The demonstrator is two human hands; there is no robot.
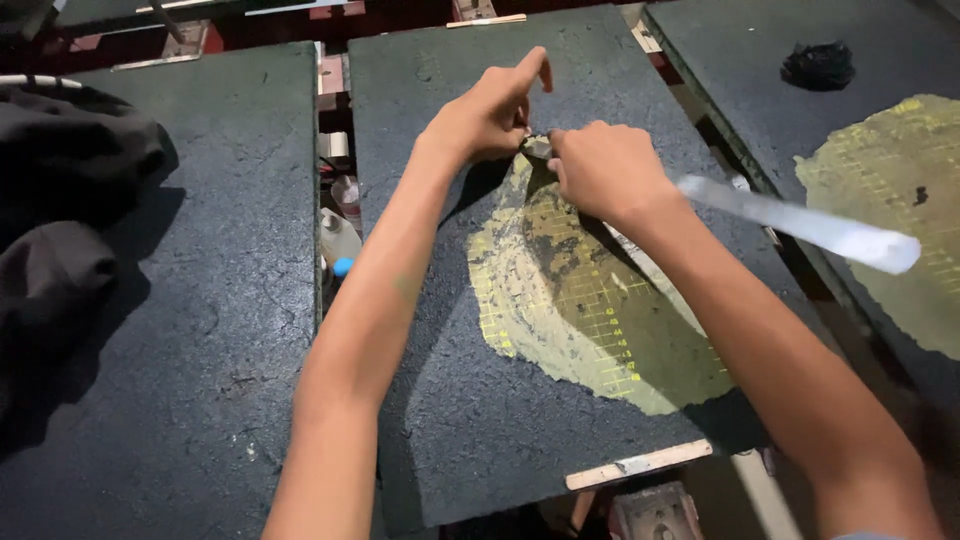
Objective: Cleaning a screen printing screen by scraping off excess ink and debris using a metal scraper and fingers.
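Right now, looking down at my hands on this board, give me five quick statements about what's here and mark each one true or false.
1. Both hands meet at the top edge of the worn yellow patch on the middle board. True.
2. The left hand has its index finger stretched out. True.
3. The right hand holds a pair of scissors. False: a long, flat, pale strip juts out from it to the right.
4. The board on the left also has a yellow patch. False: its dark surface carries black cloth at its left edge; the second yellow patch is on the board at the right.
5. A wooden strip sits at the middle board's near edge. True.
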